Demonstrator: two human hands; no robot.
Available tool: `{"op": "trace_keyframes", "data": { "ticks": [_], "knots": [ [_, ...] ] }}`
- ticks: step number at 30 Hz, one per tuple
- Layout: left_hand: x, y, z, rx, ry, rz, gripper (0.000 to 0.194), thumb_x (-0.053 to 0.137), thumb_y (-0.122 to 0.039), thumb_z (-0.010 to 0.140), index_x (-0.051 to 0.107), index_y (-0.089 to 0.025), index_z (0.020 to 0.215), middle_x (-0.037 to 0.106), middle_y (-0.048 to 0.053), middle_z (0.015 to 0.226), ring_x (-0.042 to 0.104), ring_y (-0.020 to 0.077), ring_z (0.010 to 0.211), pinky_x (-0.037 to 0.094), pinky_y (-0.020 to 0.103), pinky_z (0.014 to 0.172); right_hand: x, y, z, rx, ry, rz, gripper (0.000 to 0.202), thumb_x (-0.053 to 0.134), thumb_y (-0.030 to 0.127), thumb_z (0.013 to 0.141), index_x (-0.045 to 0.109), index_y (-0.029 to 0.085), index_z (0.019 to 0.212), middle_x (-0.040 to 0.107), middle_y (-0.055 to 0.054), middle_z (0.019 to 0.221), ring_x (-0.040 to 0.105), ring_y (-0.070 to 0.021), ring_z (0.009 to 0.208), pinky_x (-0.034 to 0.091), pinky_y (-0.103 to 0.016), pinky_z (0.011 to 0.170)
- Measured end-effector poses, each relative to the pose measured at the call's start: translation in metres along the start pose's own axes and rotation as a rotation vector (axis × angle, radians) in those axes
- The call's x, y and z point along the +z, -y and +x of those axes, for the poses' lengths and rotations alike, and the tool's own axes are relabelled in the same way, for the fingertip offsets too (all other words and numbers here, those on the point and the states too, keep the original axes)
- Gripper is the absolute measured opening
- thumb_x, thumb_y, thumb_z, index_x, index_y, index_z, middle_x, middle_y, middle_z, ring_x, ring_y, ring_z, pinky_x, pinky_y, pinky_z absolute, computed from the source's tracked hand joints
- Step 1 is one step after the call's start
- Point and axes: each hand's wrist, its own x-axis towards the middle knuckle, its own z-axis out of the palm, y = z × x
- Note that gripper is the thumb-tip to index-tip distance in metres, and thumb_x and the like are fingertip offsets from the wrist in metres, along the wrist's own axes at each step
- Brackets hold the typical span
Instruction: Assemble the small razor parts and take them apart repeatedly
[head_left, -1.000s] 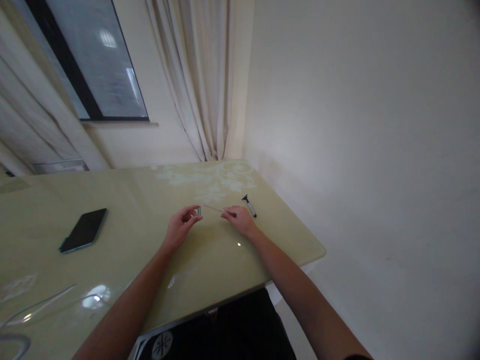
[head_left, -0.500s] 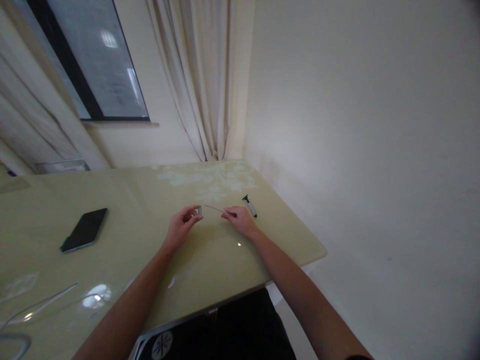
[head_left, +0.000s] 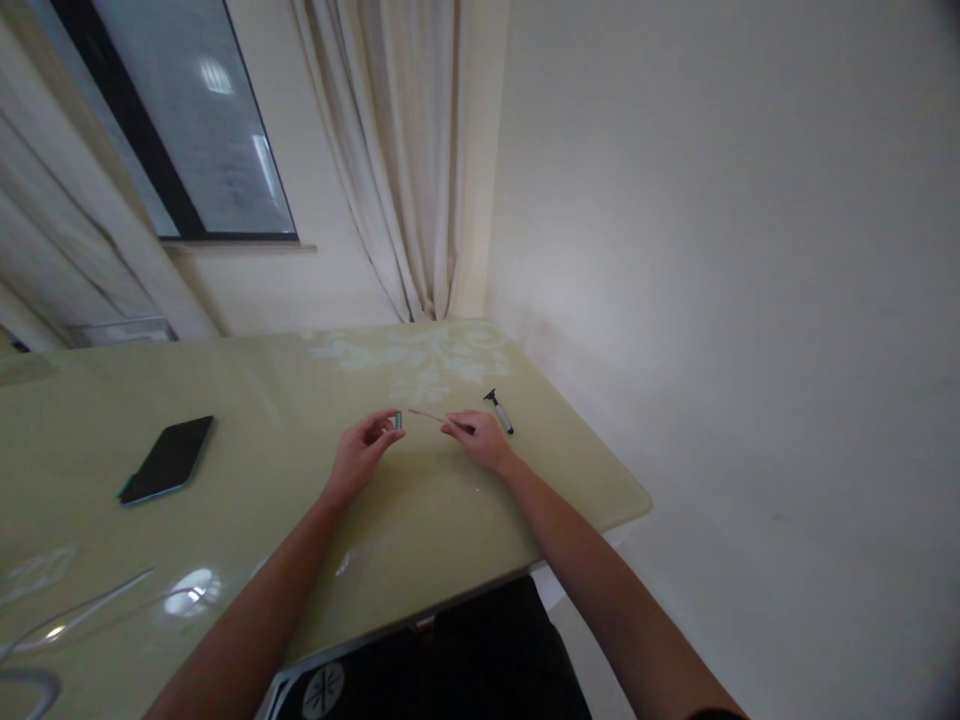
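Note:
Over the table, my left hand (head_left: 366,448) pinches a small teal-and-pale rectangular piece (head_left: 398,421) between thumb and fingers, holding it upright. Its exact kind is too small to make out. My right hand (head_left: 478,437) is closed on a thin pale stick (head_left: 427,414). The stick points left, and its tip is just short of the small piece, with a narrow gap between them. Just beyond my right hand lies a razor (head_left: 500,412) with a black head and a grey handle.
A dark tablet-like object (head_left: 169,460) lies on the glossy pale-green table (head_left: 420,540) at left. White cable (head_left: 82,612) loops over the near left corner. A plain wall (head_left: 712,300) borders the right; curtains (head_left: 397,160) hang behind.
Almost nothing differs. The stick has tilted very slightly, and its tip stays beside the small piece; both hands keep their places.

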Motion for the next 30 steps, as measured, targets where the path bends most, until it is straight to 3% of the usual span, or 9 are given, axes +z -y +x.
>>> {"op": "trace_keyframes", "data": {
  "ticks": [4, 11, 18, 25, 30],
  "knots": [
    [-0.001, 0.002, 0.0, 0.001, -0.013, -0.002, 0.045, 0.077, -0.047, 0.076, 0.074, -0.018, 0.111, 0.064, 0.0, 0.078, 0.055, 0.0131, 0.064, 0.044, 0.025, 0.061, 0.005, 0.01, -0.001, -0.093, 0.104, 0.052, 0.032, 0.062, 0.046, 0.098, 0.08, 0.021, 0.11, 0.07, -0.004, 0.08, 0.058, -0.0144, 0.07, 0.041, -0.025, 0.068],
    [0.001, -0.003, -0.001, 0.007, -0.009, -0.011, 0.044, 0.077, -0.046, 0.076, 0.073, -0.018, 0.11, 0.063, -0.001, 0.075, 0.054, 0.013, 0.064, 0.044, 0.025, 0.062, 0.002, -0.004, 0.002, 0.062, -0.071, -0.095, 0.031, 0.065, 0.043, 0.097, 0.08, 0.019, 0.11, 0.072, -0.005, 0.08, 0.058, -0.0155, 0.07, 0.04, -0.026, 0.069],
    [0.0, 0.001, 0.001, 0.011, -0.019, -0.016, 0.045, 0.077, -0.045, 0.075, 0.073, -0.017, 0.111, 0.063, -0.001, 0.075, 0.053, 0.0117, 0.061, 0.043, 0.023, 0.058, 0.008, 0.008, -0.001, -0.076, 0.042, -0.034, 0.028, 0.065, 0.04, 0.098, 0.08, 0.02, 0.111, 0.07, -0.004, 0.078, 0.058, -0.0138, 0.068, 0.04, -0.024, 0.068],
    [0.001, 0.0, 0.001, 0.02, -0.005, -0.006, 0.043, 0.077, -0.045, 0.075, 0.074, -0.017, 0.109, 0.063, -0.002, 0.072, 0.051, 0.0113, 0.059, 0.041, 0.023, 0.055, 0.003, 0.003, 0.0, 0.02, -0.075, -0.068, 0.027, 0.066, 0.039, 0.097, 0.081, 0.018, 0.106, 0.069, -0.003, 0.075, 0.056, -0.0135, 0.066, 0.038, -0.024, 0.065],
    [0.001, 0.002, 0.001, 0.022, -0.02, -0.024, 0.045, 0.078, -0.046, 0.075, 0.074, -0.018, 0.109, 0.064, 0.0, 0.076, 0.054, 0.0122, 0.062, 0.044, 0.024, 0.059, 0.007, 0.01, -0.003, -0.089, 0.037, 0.033, 0.029, 0.065, 0.043, 0.097, 0.081, 0.02, 0.107, 0.068, -0.003, 0.074, 0.055, -0.0131, 0.064, 0.04, -0.024, 0.065]
  ]
}}
